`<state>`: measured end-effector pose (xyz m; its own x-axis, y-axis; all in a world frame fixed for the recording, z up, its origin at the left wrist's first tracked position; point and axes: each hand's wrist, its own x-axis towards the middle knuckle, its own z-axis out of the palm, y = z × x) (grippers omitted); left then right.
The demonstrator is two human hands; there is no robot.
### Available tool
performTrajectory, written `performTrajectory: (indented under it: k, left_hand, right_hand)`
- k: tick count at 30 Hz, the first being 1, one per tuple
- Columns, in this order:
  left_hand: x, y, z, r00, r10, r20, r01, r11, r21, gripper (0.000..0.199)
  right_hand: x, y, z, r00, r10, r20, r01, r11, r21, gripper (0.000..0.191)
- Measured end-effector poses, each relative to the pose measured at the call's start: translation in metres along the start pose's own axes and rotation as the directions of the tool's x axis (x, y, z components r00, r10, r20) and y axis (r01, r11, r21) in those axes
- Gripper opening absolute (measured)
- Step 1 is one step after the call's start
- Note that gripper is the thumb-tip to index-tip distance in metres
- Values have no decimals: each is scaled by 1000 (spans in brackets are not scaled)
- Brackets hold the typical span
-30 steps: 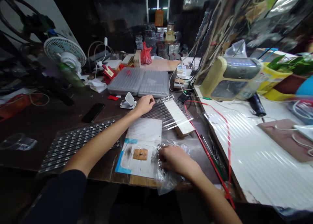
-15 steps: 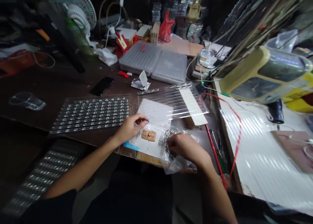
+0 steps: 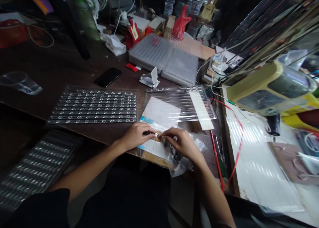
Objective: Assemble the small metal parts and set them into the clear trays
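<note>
Left hand (image 3: 136, 135) grasping small metal part (image 3: 156, 134), held over tan pad (image 3: 155, 138). Right hand (image 3: 179, 142) half-closed just right of pad, above plastic bag (image 3: 179, 163); grip cannot be told. Studded tray (image 3: 92, 106) on worktop (image 3: 74, 60), left of pad.

No legible text; yellow label (image 3: 135, 32) on red card holder (image 3: 131, 38) too small to read.
</note>
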<state>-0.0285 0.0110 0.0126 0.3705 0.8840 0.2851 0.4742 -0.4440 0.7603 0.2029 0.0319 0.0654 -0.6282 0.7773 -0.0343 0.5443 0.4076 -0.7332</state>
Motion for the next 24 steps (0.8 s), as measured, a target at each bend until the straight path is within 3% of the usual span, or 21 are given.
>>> performTrajectory:
  k: [8, 11, 14, 17, 20, 22, 24]
  left_hand:
    - [1, -2, 3, 1000, -5, -26, 7, 998, 60, 9]
    - [1, 0, 2, 991, -33, -130, 37, 999, 30, 6]
    - [2, 3, -1, 976, -49, -211, 53, 998, 14, 4]
    - [2, 5, -2, 971, -57, -230, 63, 998, 22, 4]
    - [2, 4, -1, 972, -55, -228, 64, 997, 35, 4]
    - [1, 4, 0, 973, -52, -223, 63, 997, 41, 4]
    - [1, 3, 0, 973, -57, -223, 68, 997, 43, 4]
  right_hand:
    - [7, 4, 15, 995, 56, -80, -57, 998, -7, 23]
    - [8, 6, 21, 991, 63, -122, -63, 998, 1, 19]
    - [9, 5, 31, 992, -14, -123, 14, 1000, -2, 20]
    - [6, 2, 44, 993, -96, -62, 82, 977, -197, 24]
    - [3, -2, 53, 993, -118, -9, 100, 879, -466, 27]
    - [2, -3, 53, 993, -114, 11, 105, 865, -491, 29]
    - [2, -1, 48, 996, -91, 7, 87, 914, -397, 28]
